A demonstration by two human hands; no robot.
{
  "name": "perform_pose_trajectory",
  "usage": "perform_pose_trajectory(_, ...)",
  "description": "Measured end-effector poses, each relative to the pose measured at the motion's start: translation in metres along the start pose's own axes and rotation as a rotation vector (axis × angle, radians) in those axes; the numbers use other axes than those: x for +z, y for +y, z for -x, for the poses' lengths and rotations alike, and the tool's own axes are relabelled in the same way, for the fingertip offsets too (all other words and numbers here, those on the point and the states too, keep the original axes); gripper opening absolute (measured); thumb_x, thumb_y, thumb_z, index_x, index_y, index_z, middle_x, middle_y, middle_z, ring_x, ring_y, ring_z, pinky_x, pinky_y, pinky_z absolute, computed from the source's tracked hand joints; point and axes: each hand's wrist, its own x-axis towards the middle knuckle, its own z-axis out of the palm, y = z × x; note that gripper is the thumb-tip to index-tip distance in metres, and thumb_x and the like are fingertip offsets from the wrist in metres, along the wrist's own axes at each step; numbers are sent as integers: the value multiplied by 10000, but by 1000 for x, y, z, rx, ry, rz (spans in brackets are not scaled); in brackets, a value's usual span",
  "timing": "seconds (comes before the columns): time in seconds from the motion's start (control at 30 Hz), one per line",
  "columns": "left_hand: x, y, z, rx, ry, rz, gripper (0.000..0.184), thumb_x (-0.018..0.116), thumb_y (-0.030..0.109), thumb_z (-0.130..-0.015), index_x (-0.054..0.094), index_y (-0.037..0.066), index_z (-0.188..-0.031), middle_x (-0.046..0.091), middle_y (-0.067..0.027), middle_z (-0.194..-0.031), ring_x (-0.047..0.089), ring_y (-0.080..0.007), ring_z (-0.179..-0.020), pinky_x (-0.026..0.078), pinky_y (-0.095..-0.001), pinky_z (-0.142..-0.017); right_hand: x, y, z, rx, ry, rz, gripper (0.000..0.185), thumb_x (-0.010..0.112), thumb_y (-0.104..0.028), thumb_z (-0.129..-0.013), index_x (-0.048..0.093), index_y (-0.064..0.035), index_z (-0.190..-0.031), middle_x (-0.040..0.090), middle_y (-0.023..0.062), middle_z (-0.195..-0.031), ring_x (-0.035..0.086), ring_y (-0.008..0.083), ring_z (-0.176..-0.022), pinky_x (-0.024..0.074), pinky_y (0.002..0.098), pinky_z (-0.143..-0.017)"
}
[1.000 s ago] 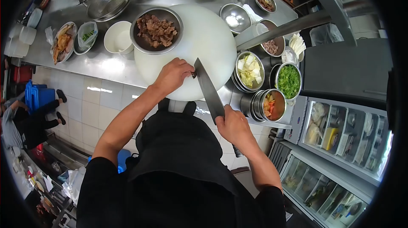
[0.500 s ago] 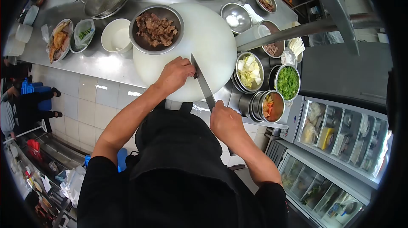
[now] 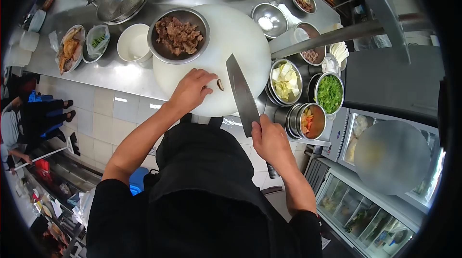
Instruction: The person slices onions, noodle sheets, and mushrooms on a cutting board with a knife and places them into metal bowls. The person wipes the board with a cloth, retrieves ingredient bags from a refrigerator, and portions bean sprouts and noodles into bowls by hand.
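Observation:
My right hand (image 3: 271, 138) grips the handle of a broad kitchen knife (image 3: 242, 95). Its blade slants across the right part of the round white cutting board (image 3: 236, 32). On the board, just left of the blade and apart from it, lies a small pale slice with a dark edge (image 3: 220, 84), like a piece of mushroom. My left hand (image 3: 191, 88) is beside that slice, thumb and fingers apart, holding nothing. A metal bowl of brown meat pieces (image 3: 179, 35) stands on the board's far left part.
Left of the board are a white bowl (image 3: 134, 44) and a dish of poultry (image 3: 71, 48). To the right stand bowls of cut cabbage (image 3: 286, 82), chopped greens (image 3: 329, 94) and orange-red pieces (image 3: 308, 121). A metal rail (image 3: 332, 36) crosses above. A person with a broom (image 3: 48, 153) is at left.
The knife has moved right, away from my left hand, and its blade face now shows. My left hand has shifted slightly left and opened, leaving the small slice uncovered.

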Motion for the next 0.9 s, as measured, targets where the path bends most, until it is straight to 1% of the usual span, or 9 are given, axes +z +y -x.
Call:
perform_pose_trajectory(0.03, -2, 4, 1, -41, 14, 26, 271, 703, 12, -732, 627, 60, -987, 602, -110, -992, 552, -300, -941, 476, -384, -812, 2, 1, 0, -34, 12, -27, 192, 533, -117, -884, 483, 30, -772, 557, 259, -590, 569, 451, -597, 446, 521, -584)
perform_pose_trajectory(0.1, 0, 2, 4, -23, 42, 18, 324, 723, 38, -731, 604, 57, -1032, 594, -125, -1027, 539, -317, -986, 466, -396, -846, 5, 5, -1, -108, 36, -75, 206, 532, -123, -889, 477, 28, -760, 554, 252, -585, 555, 452, -569, 441, 510, -562)
perform_pose_trajectory(0.13, 1, 0, 6, -16, 61, 14, 353, 732, 51, -731, 592, 56, -1055, 590, -132, -1044, 532, -326, -1008, 460, -401, -863, 7, 7, -2, -55, 5, -145, 213, 531, -130, -894, 474, 26, -761, 547, 243, -573, 551, 434, -539, 437, 497, -542)
perform_pose_trajectory(0.23, 1, -5, 12, 7, 99, 15, 344, 754, 73, -711, 604, 48, -1020, 590, -125, -1029, 530, -327, -998, 452, -407, -872, 10, 13, -5, 98, -114, -324, 230, 525, -150, -907, 468, 22, -765, 525, 216, -539, 538, 371, -460, 425, 454, -491)
perform_pose_trajectory(0.4, -6, -6, 14, 9, 27, 8, 336, 765, 70, -685, 620, 47, -987, 590, -102, -1000, 530, -297, -964, 433, -388, -883, 3, 4, -5, 308, -264, -476, 255, 510, -173, -921, 462, 25, -768, 499, 180, -512, 524, 265, -404, 415, 397, -461)
perform_pose_trajectory(0.5, -13, -6, 16, 13, -3, 43, 387, 783, 94, -669, 626, 51, -1020, 588, -108, -1005, 528, -301, -978, 439, -390, -881, 6, 2, -5, 315, -296, -466, 253, 508, -172, -917, 471, 32, -771, 521, 191, -537, 549, 303, -446, 436, 406, -495)
perform_pose_trajectory(0.6, -16, -8, 15, 44, -29, 70, 412, 775, 81, -668, 628, 56, -1052, 586, -109, -1007, 528, -303, -984, 441, -390, -882, 24, 15, -3, 173, -212, -359, 232, 512, -164, -906, 489, 33, -785, 556, 223, -587, 583, 368, -527, 460, 444, -550)
perform_pose_trajectory(0.7, -19, -9, 15, 73, -47, 57, 394, 744, 45, -677, 628, 58, -1053, 586, -106, -998, 529, -299, -973, 444, -385, -880, 29, 10, 0, 10, -48, -100, 210, 516, -155, -895, 505, 31, -798, 580, 255, -644, 596, 422, -613, 466, 490, -611)
perform_pose_trajectory(0.9, -14, -10, 14, 73, -62, 49, 262, 700, 17, -702, 642, 61, -953, 597, -87, -931, 537, -283, -900, 459, -373, -819, 40, -8, 3, -48, 11, 10, 163, 522, -126, -880, 503, 25, -823, 593, 245, -627, 603, 431, -600, 482, 515, -584)
